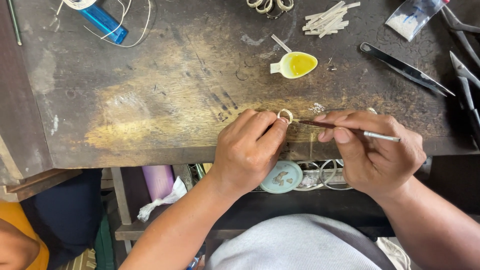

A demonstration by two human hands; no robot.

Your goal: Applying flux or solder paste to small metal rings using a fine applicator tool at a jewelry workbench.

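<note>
pale metal ring [285, 116], small and thin, stands on edge on the worn wooden counter [150, 100], pinched at its lower side by the left hand [247, 150]; grip closed on it, thumb and forefinger meeting just under the loop. the loop's open face looks toward the camera.

right hand [372, 150] holds a fine brush [350, 130], fingers wrapped shut around the handle. brush long axis runs nearly level, right to left, dark tip aimed at the ring from the right side and just short of it or barely touching; cannot tell which. ring lies directly left of the brush tip, so the right hand works toward the left hand, both close together at the counter's near edge.

ring looks whitish-silver, matte, a narrow band, unbroken as far as shows.

farther back: small spoon-shaped dish of yellow liquid [296, 64], pile of pale metal strips [327, 19], tweezers [406, 69] to the right, blue lighter [104, 22] far left, more rings [270, 5] at the top edge.
</note>
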